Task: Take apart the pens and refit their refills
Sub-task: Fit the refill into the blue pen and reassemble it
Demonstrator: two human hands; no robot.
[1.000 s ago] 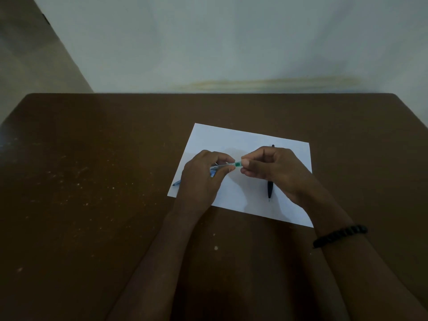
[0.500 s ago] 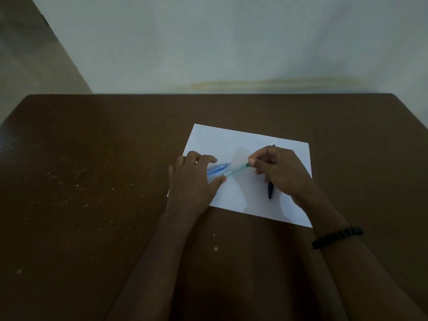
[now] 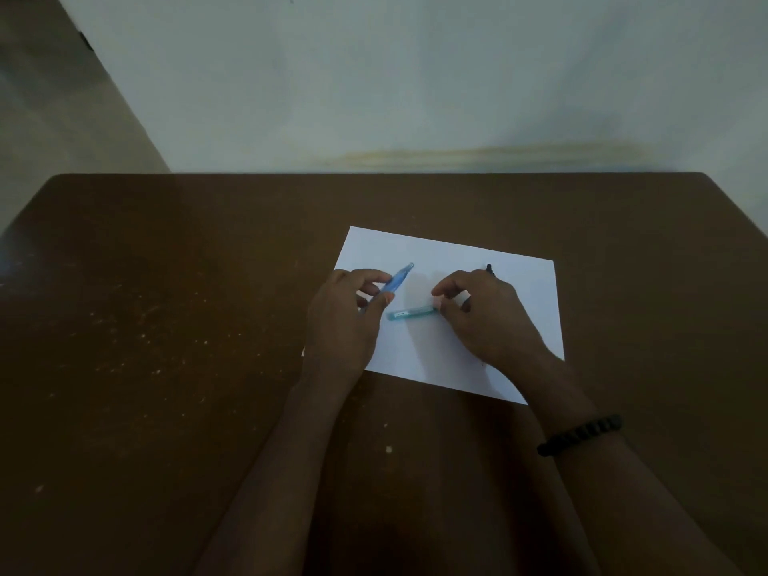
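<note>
The 2 pen halves are now lying apart on the paper (image 3: 449, 251): left hand (image 3: 345, 322) is pinching the blue barrel (image 3: 397, 279), while right hand (image 3: 486, 313) fingers are pinching the teal piece (image 3: 411, 314).

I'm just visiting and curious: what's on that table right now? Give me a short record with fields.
surface: brown table with a white sheet of paper on it
left hand: holds a blue pen piece, its tip pointing up and away
right hand: fingers curled at one end of a teal pen piece lying on the paper
other pen: a black pen, mostly hidden behind the right hand
wrist: black bead bracelet on the right arm
stage: the blue and teal pieces are apart
</note>
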